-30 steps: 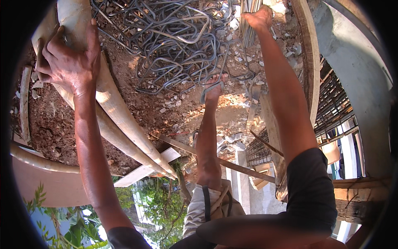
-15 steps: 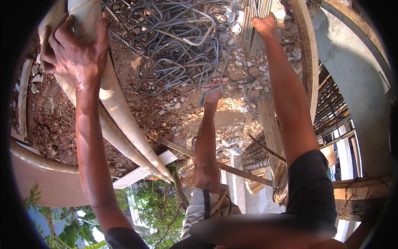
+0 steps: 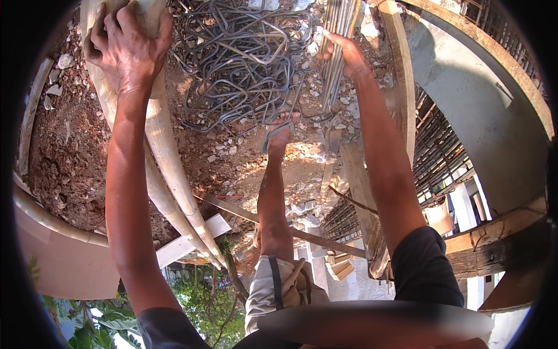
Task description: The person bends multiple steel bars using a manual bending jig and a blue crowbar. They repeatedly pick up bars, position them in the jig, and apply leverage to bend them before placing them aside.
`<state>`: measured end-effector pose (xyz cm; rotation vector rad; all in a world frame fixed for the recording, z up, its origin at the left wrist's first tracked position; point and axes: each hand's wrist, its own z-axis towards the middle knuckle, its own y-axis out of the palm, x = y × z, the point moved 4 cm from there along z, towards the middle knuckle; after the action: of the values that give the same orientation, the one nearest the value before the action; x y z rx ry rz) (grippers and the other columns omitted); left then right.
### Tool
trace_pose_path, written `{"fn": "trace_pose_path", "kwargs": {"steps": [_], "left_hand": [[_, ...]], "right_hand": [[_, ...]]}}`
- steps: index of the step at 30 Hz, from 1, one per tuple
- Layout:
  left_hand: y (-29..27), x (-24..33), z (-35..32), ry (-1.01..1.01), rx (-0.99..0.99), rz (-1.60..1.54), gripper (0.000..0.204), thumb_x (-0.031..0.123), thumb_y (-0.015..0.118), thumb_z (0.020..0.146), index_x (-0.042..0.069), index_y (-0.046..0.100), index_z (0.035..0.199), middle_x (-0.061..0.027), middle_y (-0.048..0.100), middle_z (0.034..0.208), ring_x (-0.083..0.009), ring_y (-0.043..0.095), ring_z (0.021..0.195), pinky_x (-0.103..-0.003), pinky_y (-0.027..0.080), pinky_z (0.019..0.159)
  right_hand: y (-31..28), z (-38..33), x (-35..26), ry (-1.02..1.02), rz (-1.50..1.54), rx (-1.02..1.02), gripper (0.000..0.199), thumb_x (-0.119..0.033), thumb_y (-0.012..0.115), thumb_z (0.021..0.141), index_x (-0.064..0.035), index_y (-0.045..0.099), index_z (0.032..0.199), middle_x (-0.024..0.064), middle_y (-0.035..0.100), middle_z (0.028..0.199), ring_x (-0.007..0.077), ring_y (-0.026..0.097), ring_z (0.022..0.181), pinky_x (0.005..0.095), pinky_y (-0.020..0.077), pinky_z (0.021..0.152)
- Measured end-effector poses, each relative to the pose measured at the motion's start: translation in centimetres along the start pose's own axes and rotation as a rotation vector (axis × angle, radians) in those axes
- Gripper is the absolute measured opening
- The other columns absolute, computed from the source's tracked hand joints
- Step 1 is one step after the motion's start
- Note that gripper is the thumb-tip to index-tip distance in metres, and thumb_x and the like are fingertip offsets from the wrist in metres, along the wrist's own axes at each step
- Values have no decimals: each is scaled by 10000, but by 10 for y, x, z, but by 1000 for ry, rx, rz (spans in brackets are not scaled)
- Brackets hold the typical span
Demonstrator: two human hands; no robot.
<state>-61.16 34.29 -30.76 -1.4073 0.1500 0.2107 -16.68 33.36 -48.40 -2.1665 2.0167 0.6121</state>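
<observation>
My left hand grips the top of a thick pale bamboo pole that slants down across the left of the view. My right hand is closed around a bundle of straight thin steel rods standing at the upper middle. Between the hands lies a tangled heap of bent steel wire stirrups on stony red earth. My leg reaches down to a foot in a sandal at the heap's lower edge.
Reddish soil and white rubble cover the ground. A wooden plank and timber beams lie to the right, beside a curved grey concrete wall and rebar cages. Green leaves show below.
My right hand has slid down and left along the rods. My left hand with the bamboo has shifted up and right in view, and the stirrup heap now looks closer.
</observation>
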Motion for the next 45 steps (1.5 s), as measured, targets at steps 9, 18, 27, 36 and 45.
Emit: {"fn": "trace_pose_path", "kwargs": {"steps": [9,18,27,36,45], "left_hand": [[-21,12,9,-1,-35,83,548,609,666,922,139,674,1203,-56,676,1291,-314,470,1443,-576,266,1161],[-44,19,10,-76,-199,-112,739,400,711,885,6,453,1454,-261,404,1564,-484,315,1483,-627,236,1228],[-216,244,-232,-658,-1265,-1135,1036,706,786,786,-14,530,1486,-287,605,1415,-436,629,1257,-500,477,1107],[-249,391,-337,-1911,-1535,-2171,402,332,786,925,31,650,1155,-144,735,1002,-246,746,812,-366,650,725],[-286,395,-351,-1844,-1471,-2156,129,154,696,986,102,578,969,2,545,690,-117,514,548,-243,477,490]], "right_hand": [[62,-247,-7,112,249,-94,220,-138,773,880,-92,590,767,-2,507,638,129,515,500,343,486,544],[47,-524,73,543,24,59,159,-92,732,841,-41,595,780,41,543,613,158,564,483,331,435,474],[55,-643,130,701,92,102,173,-132,758,831,-58,608,785,27,544,628,153,551,465,321,447,477],[48,-547,148,570,203,168,235,-218,804,856,-31,687,937,62,647,695,163,648,553,307,536,509],[42,-601,165,420,204,29,182,-202,750,822,-70,652,899,20,589,736,165,604,536,370,562,571]]}}
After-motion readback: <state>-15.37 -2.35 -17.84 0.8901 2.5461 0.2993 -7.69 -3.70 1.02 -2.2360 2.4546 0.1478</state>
